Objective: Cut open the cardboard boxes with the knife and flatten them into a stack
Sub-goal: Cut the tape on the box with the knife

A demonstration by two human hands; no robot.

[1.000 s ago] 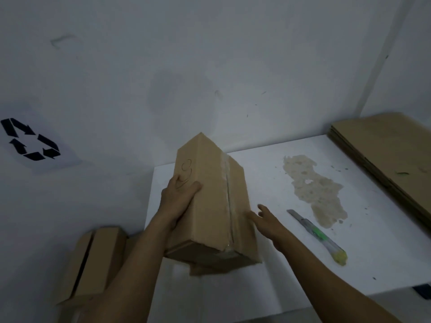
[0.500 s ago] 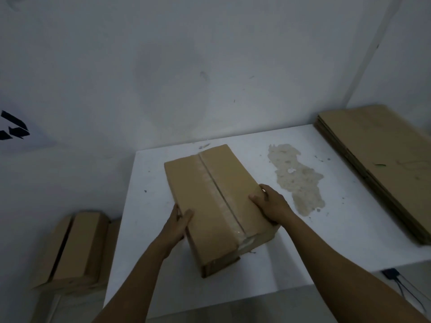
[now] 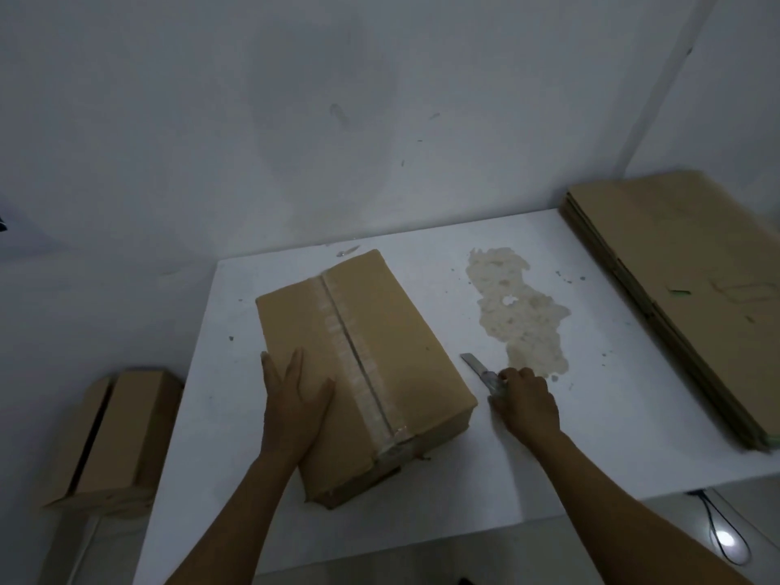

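The left hand (image 3: 295,399) lay flat, fingers straight, on the taped box (image 3: 380,331) at the table's (image 3: 464,491) middle. Just right of the box, the right hand (image 3: 527,403) curled round the knife (image 3: 475,365), blade pointing away. Farther right lay the flattened stack (image 3: 683,289).

You face a dull white wall (image 3: 337,120), scuffed and faintly marked, that meets a second wall (image 3: 743,99) at a corner on your right. Against it stands a white table (image 3: 624,407) with a rough pale stain (image 3: 519,314). A black cable (image 3: 705,506) loops across the dim floor (image 3: 759,513) beside it.
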